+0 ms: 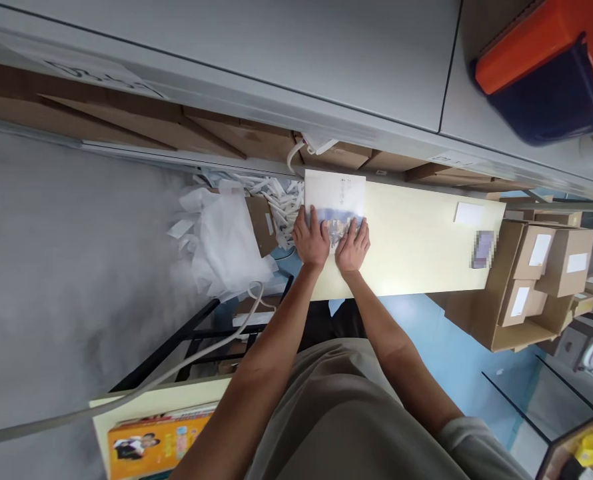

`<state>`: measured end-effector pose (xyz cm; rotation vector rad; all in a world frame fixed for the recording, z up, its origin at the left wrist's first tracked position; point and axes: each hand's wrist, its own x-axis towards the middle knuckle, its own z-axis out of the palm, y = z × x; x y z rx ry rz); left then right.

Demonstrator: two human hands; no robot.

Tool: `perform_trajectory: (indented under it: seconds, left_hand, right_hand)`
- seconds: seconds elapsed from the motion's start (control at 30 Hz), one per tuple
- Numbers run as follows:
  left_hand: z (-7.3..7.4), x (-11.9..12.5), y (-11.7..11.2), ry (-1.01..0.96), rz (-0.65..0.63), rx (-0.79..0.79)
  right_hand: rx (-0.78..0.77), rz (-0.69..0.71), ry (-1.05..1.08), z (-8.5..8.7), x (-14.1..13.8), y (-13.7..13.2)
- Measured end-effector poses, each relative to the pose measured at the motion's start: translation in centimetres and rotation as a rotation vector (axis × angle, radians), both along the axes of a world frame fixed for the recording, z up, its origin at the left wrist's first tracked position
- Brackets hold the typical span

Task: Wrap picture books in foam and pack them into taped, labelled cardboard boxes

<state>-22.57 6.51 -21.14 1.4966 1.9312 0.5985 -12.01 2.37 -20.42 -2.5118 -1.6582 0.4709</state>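
Note:
A white book [334,190] with a blue band and a picture across the lower part of its cover lies at the left end of a pale yellow tabletop [406,247]. My left hand [310,240] rests on the book's lower left, fingers stretched out and slightly spread. On its lower right, my right hand [353,247] also lies flat with its fingers apart. Both thumbs point inward over the cover picture, and the palms partly hide the book's near edge. Neither hand is wrapped around anything.
A white plastic bag [226,240] and a heap of paper strips [281,193] lie left of the table. Cardboard boxes [526,260] stand at its right end. A cable [191,363] runs lower left, near orange books [151,447]. A grey shelf [276,60] spans the far side.

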Motion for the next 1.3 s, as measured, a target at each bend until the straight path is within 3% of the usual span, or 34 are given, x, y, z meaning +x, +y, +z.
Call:
perform_trajectory:
  seconds: [0.47, 0.7, 0.8, 0.9, 1.0, 1.1, 1.2, 1.3]
  left_hand:
    - [-0.8, 0.2, 0.2, -0.004, 0.020, -0.044]
    - [-1.1, 0.7, 0.7, 0.076, 0.047, -0.012]
    - [-0.4, 1.9, 1.2, 0.103, 0.113, -0.002]
    - [1.7, 4.2, 0.2, 0.103, 0.122, 0.040]
    - [5.3, 6.9, -3.7, 0.076, 0.105, 0.096]
    - [8.8, 8.8, -10.1, 0.062, 0.177, 0.128]
    - [10.7, 8.5, -17.8, 0.029, 0.376, 0.131]
    - [11.2, 5.7, -25.5, -0.082, 0.671, 0.119]
  right_hand:
    - [-0.029, 0.029, -0.034, -0.9, -0.2, 0.3]
    - [0.000, 0.090, 0.112, -1.6, 0.5, 0.5]
    - [-0.001, 0.128, 0.265, -0.9, 2.0, 0.8]
    - [-0.017, 0.239, 0.366, 0.8, 5.1, 0.7]
    - [0.032, 0.368, 0.379, 3.5, 8.7, -1.0]
    - [0.098, 0.501, 0.405, 6.4, 10.8, -4.6]
    - [0.104, 0.631, 0.486, 8.8, 9.9, -9.6]
    - [0.068, 0.792, 0.566, 10.6, 6.2, -15.1]
